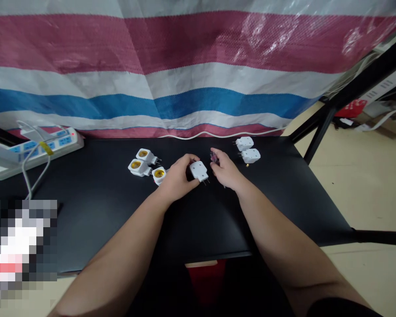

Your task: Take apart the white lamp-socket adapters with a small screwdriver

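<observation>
My left hand is closed around the edge of a white plug adapter. Its flat back with small round holes faces up, and two metal prongs point towards me. In my right hand, closed just to the right, is a small screwdriver with a see-through reddish handle; the fingers hide most of its shaft. Left of my left hand lie white lamp-socket plugs with brass-coloured sockets facing up: one socket plug near the wrist, two more behind it.
Two white plug adapters lie back down at the right, a small brass piece beside them. A power strip with a looped white cable occupies the left of the black table. Striped sheeting hangs behind.
</observation>
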### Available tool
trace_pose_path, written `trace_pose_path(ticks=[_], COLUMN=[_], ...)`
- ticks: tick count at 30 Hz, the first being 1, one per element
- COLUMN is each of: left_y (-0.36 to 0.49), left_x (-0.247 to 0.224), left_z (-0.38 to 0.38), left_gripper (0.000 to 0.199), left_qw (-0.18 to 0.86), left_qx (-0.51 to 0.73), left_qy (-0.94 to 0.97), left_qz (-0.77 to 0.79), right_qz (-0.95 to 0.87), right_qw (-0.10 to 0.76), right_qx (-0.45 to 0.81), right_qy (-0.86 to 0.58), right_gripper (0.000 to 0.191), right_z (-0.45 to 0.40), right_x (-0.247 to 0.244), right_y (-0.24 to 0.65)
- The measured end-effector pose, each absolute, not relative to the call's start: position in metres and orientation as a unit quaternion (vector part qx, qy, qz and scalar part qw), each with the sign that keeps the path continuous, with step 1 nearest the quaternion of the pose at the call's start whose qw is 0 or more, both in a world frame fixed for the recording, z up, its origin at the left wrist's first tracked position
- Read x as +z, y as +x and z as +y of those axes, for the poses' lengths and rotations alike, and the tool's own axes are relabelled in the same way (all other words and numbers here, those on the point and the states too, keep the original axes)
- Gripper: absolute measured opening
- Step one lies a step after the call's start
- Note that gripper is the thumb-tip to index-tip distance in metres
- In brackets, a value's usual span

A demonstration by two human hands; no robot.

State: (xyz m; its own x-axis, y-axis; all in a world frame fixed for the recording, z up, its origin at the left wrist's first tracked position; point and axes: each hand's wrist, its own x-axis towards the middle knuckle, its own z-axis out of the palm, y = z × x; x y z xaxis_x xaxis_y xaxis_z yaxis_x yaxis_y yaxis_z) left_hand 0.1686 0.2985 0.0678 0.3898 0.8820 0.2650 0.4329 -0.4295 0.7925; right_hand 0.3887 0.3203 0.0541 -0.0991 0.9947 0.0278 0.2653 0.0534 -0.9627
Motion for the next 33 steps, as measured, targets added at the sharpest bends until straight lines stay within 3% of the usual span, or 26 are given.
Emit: trace_pose_path(ticks=[4, 9, 11, 19, 23, 28, 33], left_y=[0.169, 0.169, 0.170, 0.169, 0.169, 0.169, 0.170], left_x=[0.066, 0.068, 0.069, 0.068, 0.070, 0.072, 0.073], left_z=[0.300, 0.299, 0.298, 0.299, 0.299, 0.299, 0.298], left_gripper=[0.051, 0.057, 0.059, 0.048, 0.047, 0.044, 0.046], left_qw=[0.297, 0.275, 0.271, 0.280, 0.313, 0.317, 0.282], left_qx=[0.378, 0.372, 0.372, 0.387, 0.383, 0.378, 0.392], left_qy=[0.766, 0.767, 0.772, 0.769, 0.759, 0.753, 0.758], left_qz=[0.427, 0.444, 0.438, 0.424, 0.424, 0.435, 0.439], right_qz=[-0.656, -0.651, -0.653, -0.664, -0.638, -0.630, -0.655], right_qw=[0.356, 0.348, 0.360, 0.382, 0.370, 0.393, 0.399], right_qx=[0.391, 0.393, 0.375, 0.454, 0.483, 0.453, 0.416], right_qy=[-0.540, -0.549, -0.551, -0.456, -0.472, -0.494, -0.490], right_gripper=[0.059, 0.017, 0.013, 0.047, 0.044, 0.021, 0.047], right_z=[0.315, 0.313, 0.312, 0.301, 0.305, 0.306, 0.296], right_x=[0.051, 0.063, 0.067, 0.076, 0.074, 0.076, 0.082], right_y=[0.386, 0.387, 0.388, 0.385, 0.388, 0.388, 0.378])
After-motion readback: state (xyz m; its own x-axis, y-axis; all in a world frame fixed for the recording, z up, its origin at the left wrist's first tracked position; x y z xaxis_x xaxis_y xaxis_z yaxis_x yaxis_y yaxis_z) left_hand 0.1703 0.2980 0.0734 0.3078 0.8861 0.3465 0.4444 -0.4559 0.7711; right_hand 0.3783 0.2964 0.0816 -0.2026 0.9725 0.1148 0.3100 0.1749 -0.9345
